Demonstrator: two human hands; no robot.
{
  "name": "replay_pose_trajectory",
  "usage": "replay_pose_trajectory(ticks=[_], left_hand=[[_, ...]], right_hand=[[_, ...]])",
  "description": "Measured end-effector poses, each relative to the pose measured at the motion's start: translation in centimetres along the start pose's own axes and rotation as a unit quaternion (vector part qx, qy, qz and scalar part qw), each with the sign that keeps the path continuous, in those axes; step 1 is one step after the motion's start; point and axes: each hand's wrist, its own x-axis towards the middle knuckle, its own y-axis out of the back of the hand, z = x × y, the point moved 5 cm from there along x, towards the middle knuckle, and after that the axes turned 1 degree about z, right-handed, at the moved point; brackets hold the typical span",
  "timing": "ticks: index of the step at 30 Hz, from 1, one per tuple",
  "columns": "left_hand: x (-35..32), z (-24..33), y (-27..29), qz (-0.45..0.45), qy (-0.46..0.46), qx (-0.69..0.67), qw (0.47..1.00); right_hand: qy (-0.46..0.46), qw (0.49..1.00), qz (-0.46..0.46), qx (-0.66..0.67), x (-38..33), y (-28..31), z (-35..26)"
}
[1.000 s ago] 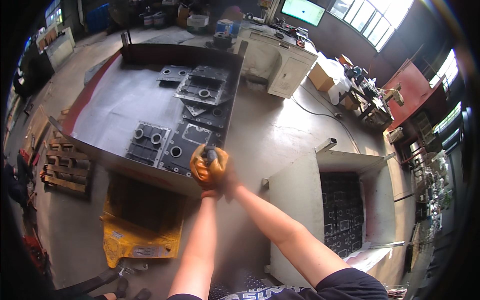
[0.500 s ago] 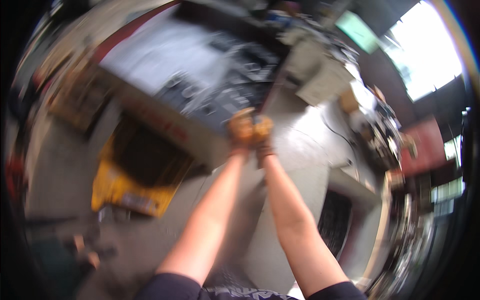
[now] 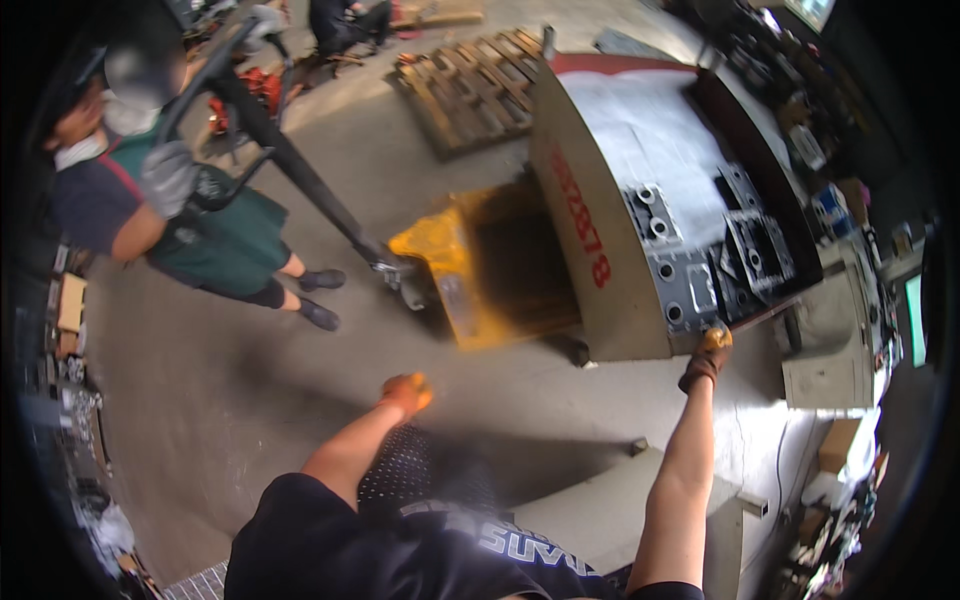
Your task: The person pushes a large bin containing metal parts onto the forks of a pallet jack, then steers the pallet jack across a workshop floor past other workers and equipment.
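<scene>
- Two gloved hands are well apart: the left hand (image 3: 408,393) is near the body, the right hand (image 3: 712,350) reaches farther out.
- The right hand is closed around the near corner of a metal bin (image 3: 625,315), which spreads ahead and to the left of that hand; red marking runs along its side.
- The left hand has loosely bent fingers and is clear of the bin; blur leaves me unable to tell whether it is open or closed.
- Just beyond the right hand, inside the bin, lies a dark plate with round holes (image 3: 686,290); a stack of plates (image 3: 758,252) sits farther out and slightly right.
- White sheeting (image 3: 650,110) lines the bin's floor well beyond the right hand.
- Ahead of the left hand stands a yellow pallet truck (image 3: 440,265), its front end at the bin.
- Far left of the left hand, a co-worker (image 3: 225,250) holds the truck's black handle (image 3: 310,175).
- Well ahead of the left hand lies a wooden pallet (image 3: 470,85).
- To the right of the right hand stands a pale desk (image 3: 835,345).
</scene>
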Motion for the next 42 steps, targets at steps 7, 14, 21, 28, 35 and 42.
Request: replay_pose_trajectory(ticks=[7,14,21,28,35,42], left_hand=[[-12.8,-23.4,6.2,0.199,0.252,-0.294,0.900],[-12.5,-20.4,25.7,0.246,0.061,-0.485,0.837],[-4.3,-17.9,40.6,0.127,-0.154,-0.443,0.874],[5.7,-22.6,45.6,0.026,-0.267,-0.550,0.791],[3.2,-18.6,50.8,0.141,-0.335,-0.582,0.728],[-0.6,-19.1,60.5,0.482,-0.369,-0.372,0.702]], right_hand=[[0.143,0.512,-0.031,-0.846,-6.8,-9.7,-12.9],[0.391,0.774,-0.486,0.106,-38.4,-40.8,-34.1],[0.105,0.734,-0.671,-0.015,-52.0,-55.0,-39.5],[0.203,0.792,-0.573,0.061,-56.2,-54.9,-39.7],[0.173,0.803,-0.559,0.109,-55.4,-54.0,-44.8],[-0.013,0.864,-0.488,0.121,-57.1,-54.5,-48.3]])
